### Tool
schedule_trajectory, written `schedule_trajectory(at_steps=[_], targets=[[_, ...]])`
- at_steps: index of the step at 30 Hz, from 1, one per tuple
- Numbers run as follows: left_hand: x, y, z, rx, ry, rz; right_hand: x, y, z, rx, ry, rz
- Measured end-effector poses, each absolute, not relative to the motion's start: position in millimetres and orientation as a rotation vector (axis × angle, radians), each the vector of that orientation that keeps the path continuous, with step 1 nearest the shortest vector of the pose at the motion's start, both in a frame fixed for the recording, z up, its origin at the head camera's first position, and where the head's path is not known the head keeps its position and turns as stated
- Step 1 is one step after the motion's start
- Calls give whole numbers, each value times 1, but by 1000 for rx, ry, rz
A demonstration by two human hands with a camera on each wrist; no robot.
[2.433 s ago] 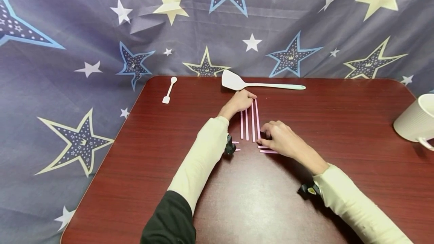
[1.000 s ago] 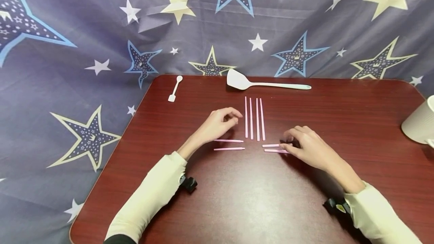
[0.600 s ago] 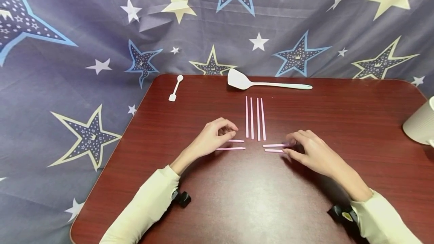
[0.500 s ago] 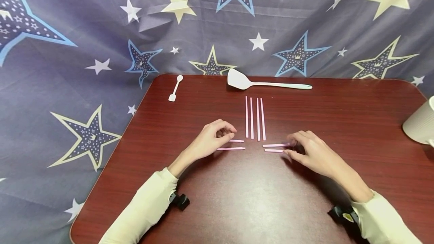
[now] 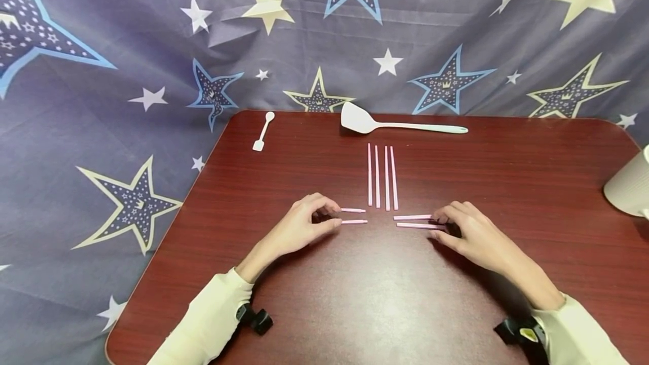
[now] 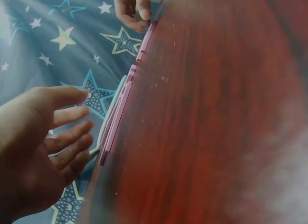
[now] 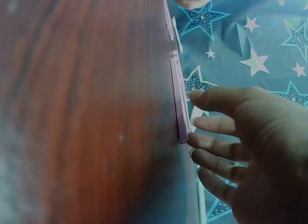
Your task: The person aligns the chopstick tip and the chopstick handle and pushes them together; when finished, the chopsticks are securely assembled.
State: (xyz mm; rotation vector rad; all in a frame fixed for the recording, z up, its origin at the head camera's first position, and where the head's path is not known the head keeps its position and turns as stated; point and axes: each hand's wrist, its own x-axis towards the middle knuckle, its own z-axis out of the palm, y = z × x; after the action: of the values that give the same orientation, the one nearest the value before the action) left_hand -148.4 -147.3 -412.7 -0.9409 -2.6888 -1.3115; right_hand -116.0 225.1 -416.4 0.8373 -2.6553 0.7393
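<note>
Several slim pink sticks point(image 5: 387, 179) lie side by side on the table, running away from the person. Two more pink sticks point(image 5: 354, 222) lie crosswise to the left, their outer ends hidden by my left hand point(image 5: 299, 224). On the right, another pair of pink sticks point(image 5: 413, 217) lies crosswise beside my right hand point(image 5: 476, 241). Thumb and fingers of each hand are spread apart around the outer ends of these pairs. In the left wrist view the left fingers point(image 6: 72, 137) are loosely bent with nothing in them; the right fingers point(image 7: 216, 147) look alike in the right wrist view.
A white spatula point(image 5: 360, 120) with a pale green handle lies at the back of the brown table point(image 5: 324, 308). A small white spoon-like tool point(image 5: 262, 131) is at back left. A ribbed white mug point(image 5: 629, 185) stands at the right edge. A starry curtain hangs behind.
The left hand has left the far ends of the lengthwise sticks, drawn back and shifted left to the left pair. The right hand has shifted right along its pair, uncovering more of it.
</note>
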Motion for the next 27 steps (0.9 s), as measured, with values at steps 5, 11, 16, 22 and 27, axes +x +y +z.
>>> schedule_trajectory(at_steps=[5, 11, 16, 22, 27], targets=[[-145, -155, -420, -982, -2708, -1097, -115, 226, -420, 849, -2629, 733], [-144, -161, -428, -977, -2724, -950, -115, 225, -424, 875, -2603, 722], [-145, -161, -434, -968, -2715, -923, -116, 223, -426, 902, -2576, 724], [-146, -159, -437, -965, -2718, -925, -116, 220, -428, 930, -2568, 712], [-147, -159, -438, -970, -2717, -929, -116, 219, -428, 929, -2572, 705]])
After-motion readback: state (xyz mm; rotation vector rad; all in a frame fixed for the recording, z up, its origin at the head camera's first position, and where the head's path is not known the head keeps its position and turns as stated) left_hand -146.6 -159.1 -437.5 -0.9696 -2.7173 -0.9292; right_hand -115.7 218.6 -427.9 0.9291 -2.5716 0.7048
